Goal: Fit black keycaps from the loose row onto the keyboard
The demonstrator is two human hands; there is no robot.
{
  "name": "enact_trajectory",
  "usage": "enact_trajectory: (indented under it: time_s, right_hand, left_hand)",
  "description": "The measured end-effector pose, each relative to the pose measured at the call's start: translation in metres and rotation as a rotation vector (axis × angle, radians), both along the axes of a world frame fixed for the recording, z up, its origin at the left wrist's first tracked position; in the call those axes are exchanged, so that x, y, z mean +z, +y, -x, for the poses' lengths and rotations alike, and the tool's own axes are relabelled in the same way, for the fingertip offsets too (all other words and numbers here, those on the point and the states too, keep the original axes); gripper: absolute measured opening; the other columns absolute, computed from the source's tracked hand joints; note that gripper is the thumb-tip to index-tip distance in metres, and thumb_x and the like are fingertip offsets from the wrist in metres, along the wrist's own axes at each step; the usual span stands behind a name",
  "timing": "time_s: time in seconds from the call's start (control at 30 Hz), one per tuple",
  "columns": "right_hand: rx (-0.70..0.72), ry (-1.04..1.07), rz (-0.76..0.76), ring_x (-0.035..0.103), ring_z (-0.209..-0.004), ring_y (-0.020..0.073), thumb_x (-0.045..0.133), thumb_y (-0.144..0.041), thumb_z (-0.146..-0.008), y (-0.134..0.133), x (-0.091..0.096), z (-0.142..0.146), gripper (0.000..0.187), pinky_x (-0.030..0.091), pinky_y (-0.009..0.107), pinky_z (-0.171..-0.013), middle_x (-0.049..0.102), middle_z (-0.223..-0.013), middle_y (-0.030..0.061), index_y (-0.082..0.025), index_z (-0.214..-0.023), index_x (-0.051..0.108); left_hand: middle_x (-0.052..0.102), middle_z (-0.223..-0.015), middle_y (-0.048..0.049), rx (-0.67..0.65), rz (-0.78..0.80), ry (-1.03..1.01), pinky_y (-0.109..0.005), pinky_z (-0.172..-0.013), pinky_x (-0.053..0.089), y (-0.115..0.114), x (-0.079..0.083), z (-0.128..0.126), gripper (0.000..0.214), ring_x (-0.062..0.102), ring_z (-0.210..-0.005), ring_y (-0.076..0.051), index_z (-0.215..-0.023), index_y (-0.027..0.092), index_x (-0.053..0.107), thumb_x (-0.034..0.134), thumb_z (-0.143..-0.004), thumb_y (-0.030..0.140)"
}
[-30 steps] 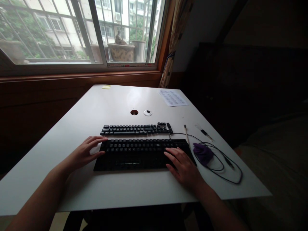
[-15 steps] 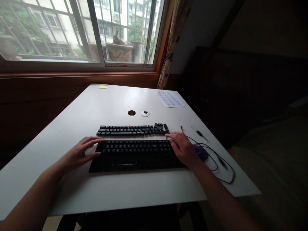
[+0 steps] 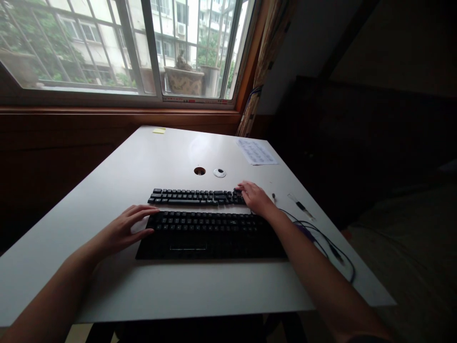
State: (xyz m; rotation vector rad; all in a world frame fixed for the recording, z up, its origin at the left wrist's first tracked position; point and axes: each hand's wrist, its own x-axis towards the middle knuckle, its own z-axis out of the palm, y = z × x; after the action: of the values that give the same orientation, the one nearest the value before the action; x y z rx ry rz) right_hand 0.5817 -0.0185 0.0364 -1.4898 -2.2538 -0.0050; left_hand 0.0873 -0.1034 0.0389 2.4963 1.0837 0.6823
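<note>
A black keyboard (image 3: 207, 233) lies on the white table (image 3: 160, 152) in front of me. Behind it, loose black keycaps (image 3: 193, 196) are laid out in rows. My left hand (image 3: 124, 228) rests at the keyboard's left end, fingers spread, thumb and forefinger either side of its corner. My right hand (image 3: 256, 199) reaches over the keyboard's far right corner. Its fingers lie slightly bent on the right end of the keycap rows, and I see nothing held in them.
A black cable (image 3: 335, 252) loops at the right beside a purple cloth (image 3: 303, 231), half hidden by my forearm. A small pen-like tool (image 3: 302, 206), a printed sheet (image 3: 256, 151), a yellow note (image 3: 159, 130), a cable hole (image 3: 199, 170) and its white cap (image 3: 219, 172) lie farther back.
My right hand moved from the keyboard's near right part forward to the right end of the loose keycap rows. My left hand stayed at the keyboard's left end.
</note>
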Motion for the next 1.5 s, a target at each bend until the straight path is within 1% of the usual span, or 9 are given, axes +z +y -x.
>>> enact_trajectory:
  time_s: [0.13, 0.3, 0.43, 0.63, 0.8, 1.03, 1.23, 1.37, 1.5]
  right_hand:
    - [0.008, -0.040, 0.038, 0.051, -0.142, 0.0255, 0.046, -0.018, -0.101, 0.003, -0.002, 0.001, 0.033, 0.042, 0.049, -0.119, 0.069, -0.134, 0.0105, -0.021, -0.128, 0.064]
    - [0.007, -0.054, 0.064, 0.051, -0.141, 0.0248, 0.048, -0.018, -0.100, 0.016, 0.000, 0.004, 0.033, 0.042, 0.048, -0.119, 0.070, -0.134, 0.0095, -0.023, -0.127, 0.067]
    - [-0.012, -0.043, 0.056, 0.056, -0.134, 0.0253, 0.050, -0.016, -0.099, 0.032, 0.011, 0.005, 0.031, 0.044, 0.045, -0.115, 0.070, -0.131, 0.0108, -0.021, -0.123, 0.071]
    - [0.000, -0.063, 0.099, 0.063, -0.115, 0.0234, 0.063, -0.014, -0.093, 0.050, 0.026, 0.011, 0.025, 0.050, 0.038, -0.103, 0.077, -0.106, 0.0064, -0.022, -0.114, 0.074]
    - [-0.001, -0.086, 0.134, 0.064, -0.112, 0.0244, 0.072, -0.012, -0.086, 0.057, 0.025, 0.019, 0.025, 0.049, 0.039, -0.100, 0.077, -0.104, 0.0057, -0.024, -0.108, 0.076]
    - [-0.002, -0.028, 0.118, 0.063, -0.113, 0.0260, 0.073, -0.008, -0.083, 0.054, 0.024, 0.024, 0.023, 0.049, 0.041, -0.101, 0.076, -0.102, 0.0069, -0.022, -0.100, 0.077]
    - [0.063, 0.084, 0.088, 0.064, -0.112, 0.0248, 0.070, -0.016, -0.086, 0.019, 0.042, 0.009, 0.028, 0.050, 0.043, -0.103, 0.078, -0.104, 0.0034, -0.024, -0.114, 0.072]
    - [0.101, 0.150, 0.118, 0.070, -0.103, 0.0230, 0.068, -0.024, -0.090, -0.031, 0.050, -0.014, 0.031, 0.055, 0.044, -0.097, 0.079, -0.105, 0.0018, -0.026, -0.121, 0.067]
    - [0.089, 0.237, 0.231, 0.076, -0.096, 0.0227, 0.065, -0.033, -0.093, -0.088, 0.048, -0.040, 0.029, 0.060, 0.043, -0.091, 0.079, -0.105, 0.0022, -0.027, -0.122, 0.067]
  left_hand:
    - [0.060, -0.142, -0.0101, 0.010, 0.011, 0.009, -0.043, -0.108, 0.054, -0.001, -0.001, 0.001, 0.049, 0.059, -0.129, -0.028, -0.146, 0.032, 0.054, 0.064, -0.100, 0.044]
    - [0.060, -0.143, -0.0101, 0.015, 0.013, 0.010, -0.044, -0.110, 0.053, -0.002, 0.000, 0.000, 0.049, 0.059, -0.131, -0.028, -0.147, 0.032, 0.054, 0.063, -0.100, 0.044]
    - [0.062, -0.141, -0.0097, 0.014, -0.001, 0.000, -0.043, -0.109, 0.054, -0.002, 0.002, -0.002, 0.048, 0.060, -0.129, -0.028, -0.145, 0.031, 0.056, 0.063, -0.100, 0.045]
    - [0.061, -0.141, -0.0107, -0.001, 0.009, -0.005, -0.044, -0.109, 0.054, -0.002, 0.003, -0.003, 0.047, 0.060, -0.129, -0.028, -0.145, 0.031, 0.056, 0.063, -0.101, 0.044]
    - [0.060, -0.142, -0.0102, 0.007, 0.025, -0.015, -0.043, -0.109, 0.055, -0.003, 0.004, -0.004, 0.047, 0.061, -0.129, -0.028, -0.146, 0.032, 0.055, 0.063, -0.101, 0.042]
    - [0.060, -0.143, -0.0110, 0.005, 0.019, -0.011, -0.044, -0.110, 0.054, -0.003, 0.002, -0.002, 0.048, 0.060, -0.131, -0.029, -0.147, 0.032, 0.055, 0.063, -0.100, 0.043]
    - [0.060, -0.144, -0.0099, 0.001, 0.007, -0.005, -0.041, -0.109, 0.055, -0.002, 0.000, -0.001, 0.049, 0.061, -0.130, -0.028, -0.147, 0.033, 0.054, 0.063, -0.100, 0.043]
    - [0.058, -0.145, -0.0092, 0.005, 0.018, 0.009, -0.040, -0.111, 0.054, -0.002, -0.002, 0.001, 0.051, 0.060, -0.131, -0.027, -0.148, 0.033, 0.052, 0.064, -0.100, 0.043]
    - [0.058, -0.145, -0.0097, 0.008, 0.030, 0.011, -0.042, -0.111, 0.053, -0.001, -0.002, 0.002, 0.051, 0.059, -0.132, -0.028, -0.148, 0.032, 0.052, 0.063, -0.100, 0.044]
